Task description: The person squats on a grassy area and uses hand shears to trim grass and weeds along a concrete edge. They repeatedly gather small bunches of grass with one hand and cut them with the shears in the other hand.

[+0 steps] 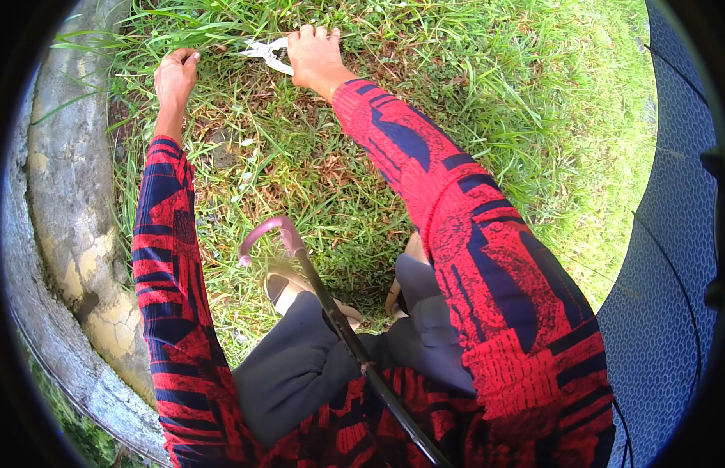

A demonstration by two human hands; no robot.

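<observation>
My right hand point(314, 56) is closed around the handles of white pruning shears point(267, 53), whose handles stand apart with a dark spring between them. The shears' blades point left, toward my left hand, just above the grass. My left hand point(177, 78) is at the upper left with its fingers pinched together on grass blades point(192, 35). Exactly how many blades sit between the fingertips is too small to tell. Both arms reach forward in red and navy sleeves.
A curved, weathered concrete edge point(70, 210) runs down the left. An umbrella's dark shaft point(339, 320) with a pink hooked handle point(262, 230) slants across my lap; a blue canopy point(666, 226) fills the right side. Cut-looking brown grass point(296, 156) lies before my shoes point(284, 288).
</observation>
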